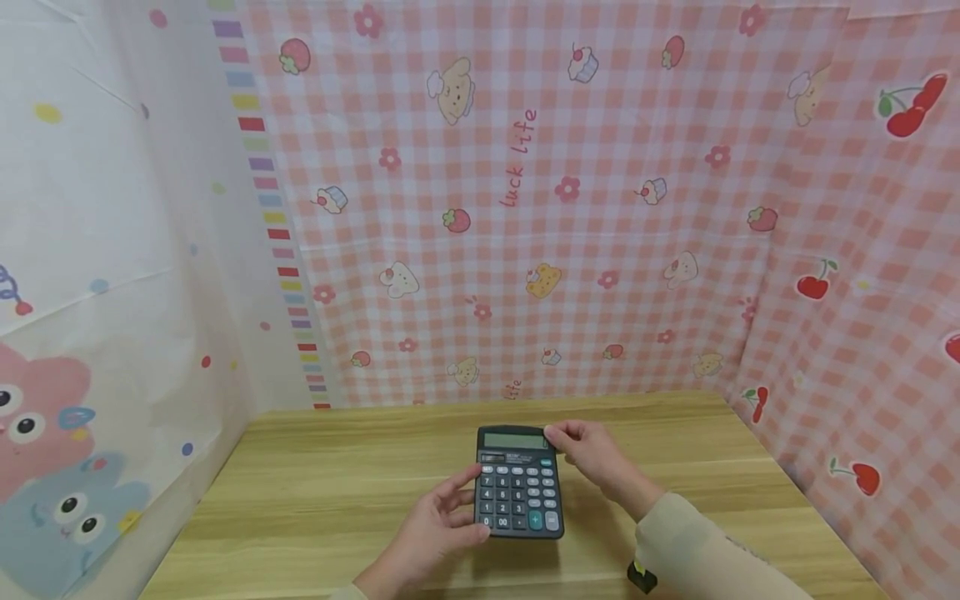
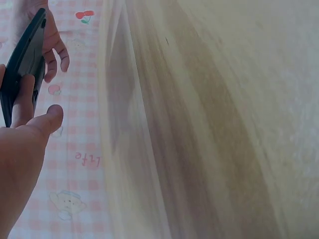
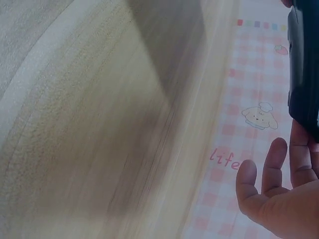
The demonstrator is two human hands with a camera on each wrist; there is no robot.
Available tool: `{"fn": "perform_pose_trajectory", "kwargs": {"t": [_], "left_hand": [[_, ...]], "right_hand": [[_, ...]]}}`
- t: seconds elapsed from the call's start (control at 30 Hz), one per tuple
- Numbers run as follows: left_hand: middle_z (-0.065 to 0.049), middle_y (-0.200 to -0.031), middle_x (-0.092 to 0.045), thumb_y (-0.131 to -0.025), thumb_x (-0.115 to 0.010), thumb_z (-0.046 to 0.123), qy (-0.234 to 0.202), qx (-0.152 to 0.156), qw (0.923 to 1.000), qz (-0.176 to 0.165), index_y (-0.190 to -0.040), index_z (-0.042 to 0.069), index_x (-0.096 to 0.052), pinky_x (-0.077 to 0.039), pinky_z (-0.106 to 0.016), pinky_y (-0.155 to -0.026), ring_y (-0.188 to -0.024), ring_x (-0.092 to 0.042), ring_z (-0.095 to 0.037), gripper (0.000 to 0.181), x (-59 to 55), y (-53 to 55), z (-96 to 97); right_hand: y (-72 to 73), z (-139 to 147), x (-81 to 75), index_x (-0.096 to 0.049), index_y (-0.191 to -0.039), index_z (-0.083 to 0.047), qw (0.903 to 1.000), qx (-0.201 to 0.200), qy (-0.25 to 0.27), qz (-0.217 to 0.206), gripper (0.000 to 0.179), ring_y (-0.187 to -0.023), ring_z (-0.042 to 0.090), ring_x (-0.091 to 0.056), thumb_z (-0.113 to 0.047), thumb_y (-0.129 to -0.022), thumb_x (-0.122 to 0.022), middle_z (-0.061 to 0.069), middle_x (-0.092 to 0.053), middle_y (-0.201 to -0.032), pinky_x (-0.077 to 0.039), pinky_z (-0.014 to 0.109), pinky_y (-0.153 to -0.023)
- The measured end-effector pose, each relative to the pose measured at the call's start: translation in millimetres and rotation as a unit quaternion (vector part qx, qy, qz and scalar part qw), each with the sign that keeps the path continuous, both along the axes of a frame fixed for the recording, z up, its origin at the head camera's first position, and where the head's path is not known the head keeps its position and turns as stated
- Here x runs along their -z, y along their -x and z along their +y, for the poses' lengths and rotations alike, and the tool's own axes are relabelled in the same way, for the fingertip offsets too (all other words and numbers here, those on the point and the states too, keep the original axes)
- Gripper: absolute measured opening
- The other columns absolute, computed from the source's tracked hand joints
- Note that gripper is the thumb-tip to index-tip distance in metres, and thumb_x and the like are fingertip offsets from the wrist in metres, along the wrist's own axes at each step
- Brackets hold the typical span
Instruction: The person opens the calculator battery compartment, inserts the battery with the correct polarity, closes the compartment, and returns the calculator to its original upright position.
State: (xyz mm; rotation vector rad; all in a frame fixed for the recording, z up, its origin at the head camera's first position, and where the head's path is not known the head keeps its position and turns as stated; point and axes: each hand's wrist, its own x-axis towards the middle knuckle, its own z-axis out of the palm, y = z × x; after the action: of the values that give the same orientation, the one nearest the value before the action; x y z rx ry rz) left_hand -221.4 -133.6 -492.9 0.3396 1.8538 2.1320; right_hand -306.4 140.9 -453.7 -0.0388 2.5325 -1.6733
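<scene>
A dark calculator [image 1: 510,482] with grey, black and green keys is held up off the wooden table, its display facing me. My left hand [image 1: 442,521] grips its lower left edge, the thumb near the 0 key and fingers at the side and behind. At the upper right corner, my right hand [image 1: 592,454] pinches it between thumb and fingers. The left wrist view has the calculator [image 2: 25,64] nearly edge-on, with fingers against its back. In the right wrist view only part of the calculator [image 3: 303,64] shows, and some right-hand fingers are spread away from it.
A small black object with a yellow part [image 1: 641,577] lies on the wooden table [image 1: 322,483] beside the right sleeve [image 1: 705,542], which partly hides it. Pink checked cloth [image 1: 525,250] hangs behind the table and on the right; white printed cloth [image 1: 112,208] hangs on the left.
</scene>
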Motion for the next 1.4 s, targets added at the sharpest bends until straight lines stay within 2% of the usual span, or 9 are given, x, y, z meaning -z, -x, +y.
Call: {"fn": "perform_pose_trajectory", "kwargs": {"t": [0.13, 0.33, 0.5, 0.67, 0.83, 1.03, 1.2, 1.4], "left_hand": [[-0.021, -0.143, -0.065, -0.086, -0.079, -0.009, -0.013, 0.006, 0.9998, -0.010, -0.166, 0.003, -0.034, -0.064, -0.028, -0.092, -0.113, -0.075, -0.021, 0.092, 0.8, 0.8, -1.5], [-0.018, -0.142, -0.066, -0.086, -0.079, -0.010, -0.022, 0.005, 0.9996, -0.018, -0.166, 0.003, -0.033, -0.063, -0.028, -0.094, -0.114, -0.075, -0.020, 0.093, 1.5, 0.0, -2.0], [-0.022, -0.144, -0.065, -0.086, -0.079, -0.009, -0.023, -0.001, 0.9996, -0.018, -0.166, 0.003, -0.033, -0.063, -0.028, -0.095, -0.113, -0.076, -0.020, 0.093, 3.1, 0.2, -2.2], [-0.024, -0.147, -0.062, -0.086, -0.079, -0.008, -0.021, -0.008, 0.9996, -0.015, -0.166, 0.004, -0.033, -0.063, -0.029, -0.095, -0.115, -0.075, -0.021, 0.093, 5.1, 0.8, -2.2], [-0.025, -0.148, -0.061, -0.087, -0.079, -0.007, -0.021, -0.015, 0.9994, -0.021, -0.167, 0.006, -0.032, -0.063, -0.030, -0.097, -0.118, -0.074, -0.023, 0.094, 5.5, 1.7, -2.4], [-0.024, -0.147, -0.062, -0.087, -0.079, -0.008, -0.020, -0.023, 0.9992, -0.026, -0.167, 0.005, -0.032, -0.063, -0.029, -0.096, -0.119, -0.074, -0.024, 0.094, 6.6, 1.8, -3.5], [-0.023, -0.145, -0.063, -0.087, -0.079, -0.009, -0.018, -0.021, 0.9994, -0.022, -0.167, 0.004, -0.033, -0.063, -0.029, -0.095, -0.118, -0.075, -0.023, 0.093, 7.5, 1.0, -2.1], [-0.020, -0.142, -0.066, -0.088, -0.079, -0.007, -0.009, -0.024, 0.9993, -0.028, -0.166, 0.004, -0.034, -0.063, -0.027, -0.093, -0.114, -0.076, -0.022, 0.091, 6.5, 0.3, -0.7]], "right_hand": [[-0.7, 1, -0.4, -0.077, -0.117, -0.006, 0.9999, -0.007, 0.014, -0.005, 0.029, -0.100, 0.015, -0.072, -0.031, -0.109, -0.064, 0.003, -0.079, -0.103, -0.060, 0.051, -0.103], [-3.4, 5, -0.3, -0.071, -0.133, -0.004, 0.9990, -0.025, 0.036, -0.013, 0.038, -0.104, 0.018, -0.075, -0.033, -0.109, -0.064, 0.007, -0.080, -0.113, -0.063, 0.046, -0.096], [-13.0, 11, 2.4, -0.058, -0.151, -0.002, 0.9949, -0.068, 0.068, -0.030, 0.050, -0.108, 0.021, -0.077, -0.030, -0.109, -0.063, 0.015, -0.078, -0.124, -0.062, 0.048, -0.098], [-28.0, 14, 7.9, -0.042, -0.162, 0.000, 0.9882, -0.119, 0.088, -0.041, 0.063, -0.108, 0.021, -0.077, -0.028, -0.110, -0.063, 0.018, -0.077, -0.126, -0.062, 0.050, -0.100], [-44.1, 18, 13.8, -0.037, -0.164, 0.002, 0.9833, -0.156, 0.086, -0.035, 0.070, -0.109, 0.021, -0.077, -0.026, -0.107, -0.067, 0.023, -0.075, -0.129, -0.064, 0.046, -0.097], [-58.6, 21, 17.1, -0.041, -0.161, 0.004, 0.9784, -0.187, 0.085, -0.021, 0.073, -0.117, 0.026, -0.075, -0.019, -0.101, -0.076, 0.028, -0.071, -0.135, -0.064, 0.038, -0.096], [-64.1, 22, 20.3, -0.042, -0.159, 0.006, 0.9775, -0.189, 0.093, -0.005, 0.081, -0.117, 0.029, -0.074, -0.012, -0.093, -0.083, 0.026, -0.074, -0.130, -0.063, 0.026, -0.088], [-65.6, 23, 25.0, -0.041, -0.159, 0.007, 0.9744, -0.191, 0.118, 0.006, 0.084, -0.115, 0.029, -0.072, -0.006, -0.089, -0.085, 0.025, -0.074, -0.127, -0.063, 0.024, -0.088]]}}
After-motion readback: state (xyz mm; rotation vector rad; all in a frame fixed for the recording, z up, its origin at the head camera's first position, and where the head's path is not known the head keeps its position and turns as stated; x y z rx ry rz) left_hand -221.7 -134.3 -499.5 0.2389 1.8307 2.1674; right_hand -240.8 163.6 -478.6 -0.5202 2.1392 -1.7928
